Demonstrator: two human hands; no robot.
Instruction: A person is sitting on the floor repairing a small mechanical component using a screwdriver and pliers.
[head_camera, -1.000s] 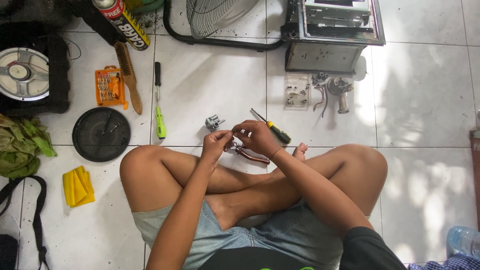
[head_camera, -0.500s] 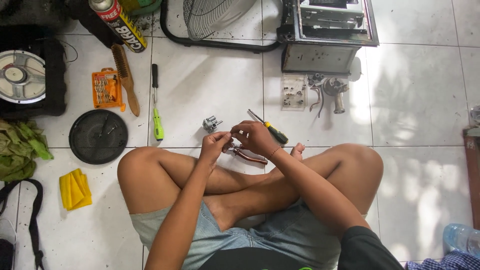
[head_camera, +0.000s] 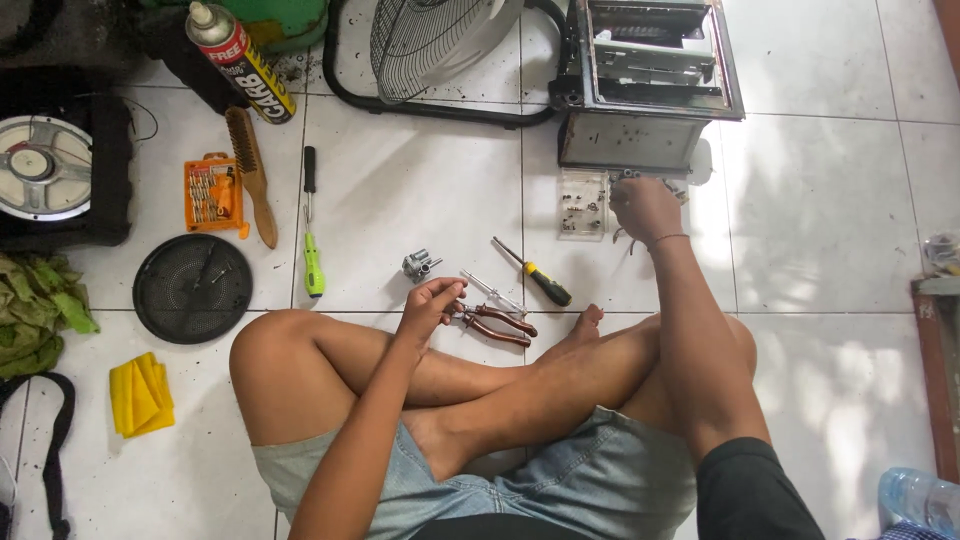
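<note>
Left hand (head_camera: 432, 300) curled loosely on pliers (head_camera: 497, 322), red handles, lying on floor (head_camera: 400, 190) before crossed legs. Right hand (head_camera: 645, 205) reaching into small parts beside clear parts box (head_camera: 583, 203); grip cannot be told. Pliers judged stiff, fairly heavy, rubbery handles best hold. Parts judged tiny, slippery; pinch needed.

Red-handled pliers (head_camera: 497, 325) flat on tile

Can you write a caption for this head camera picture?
Sitting cross-legged on tiles, left hand by red-handled pliers, right hand reaching small metal parts.
</note>
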